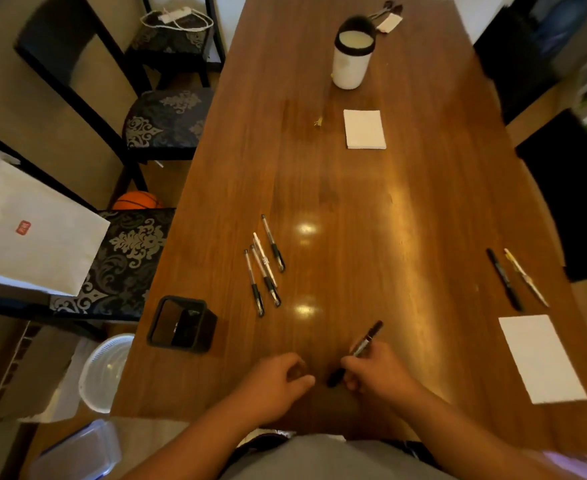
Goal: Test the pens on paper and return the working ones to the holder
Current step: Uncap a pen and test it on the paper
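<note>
Low in the frame, just above the grey shirt, the right hand (378,370) has its fingers curled round a pen (366,341), gripping the lower half of the barrel. One dark end sticks out past the fist toward the left hand (278,379), and the other points up and right. The left hand sits just beside that dark end with fingers curled and thumb out. Blur hides whether it pinches anything, a cap for instance.

The pen looks light, stiff and smooth, so it likely needs only a light pinch. It would probably slip least if held low on the barrel near the tip. Laid down, it may well roll on the glossy table (354,202).

The holder (181,323) stands at lower left, near the left hand, and looks empty, though its inside is dark. Four pens (264,268) lie bunched above it at centre left. Two pens (514,278) lie side by side at the right edge, just above the paper (541,358) at lower right. That sheet is well apart from the held pen, so testing would mean a reach across.
</note>
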Demonstrator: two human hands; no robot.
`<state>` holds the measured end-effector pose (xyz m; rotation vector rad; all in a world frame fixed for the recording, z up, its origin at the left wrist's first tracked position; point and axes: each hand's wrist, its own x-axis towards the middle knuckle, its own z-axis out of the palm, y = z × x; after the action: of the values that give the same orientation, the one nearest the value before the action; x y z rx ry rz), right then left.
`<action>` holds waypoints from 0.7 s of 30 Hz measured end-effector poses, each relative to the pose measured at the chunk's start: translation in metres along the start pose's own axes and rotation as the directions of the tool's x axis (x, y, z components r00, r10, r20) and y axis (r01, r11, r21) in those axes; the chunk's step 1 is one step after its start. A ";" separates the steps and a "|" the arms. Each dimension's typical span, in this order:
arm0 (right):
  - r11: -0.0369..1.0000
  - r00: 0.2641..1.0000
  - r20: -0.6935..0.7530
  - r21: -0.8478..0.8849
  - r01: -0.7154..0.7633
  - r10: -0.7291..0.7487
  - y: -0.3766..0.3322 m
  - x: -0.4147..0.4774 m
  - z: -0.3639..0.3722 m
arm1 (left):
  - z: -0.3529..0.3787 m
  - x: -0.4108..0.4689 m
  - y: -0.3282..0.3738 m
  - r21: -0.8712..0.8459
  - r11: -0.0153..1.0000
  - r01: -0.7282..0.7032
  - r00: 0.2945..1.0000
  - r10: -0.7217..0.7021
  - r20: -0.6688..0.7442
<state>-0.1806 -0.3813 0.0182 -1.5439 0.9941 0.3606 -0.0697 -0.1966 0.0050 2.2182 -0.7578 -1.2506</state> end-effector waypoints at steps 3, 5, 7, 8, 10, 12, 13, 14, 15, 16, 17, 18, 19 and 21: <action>0.980 1.000 -0.002 0.199 0.014 -0.014 0.007 -0.025 -0.023 | 0.011 -0.003 0.026 -0.004 0.996 -0.092 0.996 0.092 0.016; 0.957 1.000 -0.028 0.290 0.013 -0.005 0.013 -0.039 -0.040 | 0.018 -0.001 0.046 0.032 0.982 -0.184 0.983 0.183 0.011; 0.929 0.998 -0.061 0.370 0.011 0.012 0.019 -0.047 -0.056 | 0.025 0.004 0.066 0.092 0.954 -0.285 0.958 0.286 -0.004; 0.915 0.997 -0.073 0.403 0.011 0.020 0.022 -0.050 -0.064 | 0.028 0.006 0.077 0.127 0.936 -0.328 0.943 0.332 -0.012; 0.895 0.996 -0.081 0.447 0.011 0.028 0.029 -0.054 -0.079 | 0.036 0.013 0.098 0.201 0.896 -0.396 0.911 0.410 -0.033; 0.889 0.997 -0.077 0.457 0.021 0.016 0.035 -0.057 -0.095 | 0.046 0.020 0.119 0.267 0.856 -0.442 0.884 0.467 -0.034; 0.887 0.997 -0.073 0.461 0.032 0.002 0.038 -0.057 -0.104 | 0.052 0.023 0.129 0.301 0.837 -0.458 0.873 0.487 -0.028; 0.883 0.998 -0.066 0.467 0.042 -0.012 0.042 -0.058 -0.114 | 0.058 0.027 0.140 0.333 0.818 -0.468 0.864 0.503 -0.021; 0.879 0.998 -0.056 0.474 0.048 -0.025 0.045 -0.059 -0.124 | 0.065 0.031 0.151 0.359 0.803 -0.475 0.858 0.514 -0.014; 0.875 0.998 -0.044 0.480 0.052 -0.035 0.050 -0.060 -0.135 | 0.073 0.035 0.162 0.378 0.792 -0.480 0.853 0.522 -0.010; 0.870 0.999 -0.033 0.490 0.053 -0.042 0.054 -0.060 -0.146 | 0.082 0.039 0.173 0.398 0.780 -0.483 0.848 0.530 -0.011; 0.861 0.999 -0.020 0.507 0.048 -0.045 0.060 -0.060 -0.159 | 0.092 0.043 0.184 0.420 0.766 -0.487 0.839 0.544 -0.019; 0.848 0.999 -0.003 0.529 0.039 -0.044 0.066 -0.060 -0.173 | 0.101 0.047 0.196 0.442 0.752 -0.489 0.829 0.558 -0.032; 0.828 0.998 0.029 0.560 0.024 -0.048 0.081 -0.059 -0.204 | 0.122 0.054 0.220 0.449 0.755 -0.478 0.826 0.560 -0.063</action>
<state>-0.3375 -0.5405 0.0582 -1.0104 0.9299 0.0560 -0.2033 -0.4101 0.0560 2.1546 -1.5533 -0.6167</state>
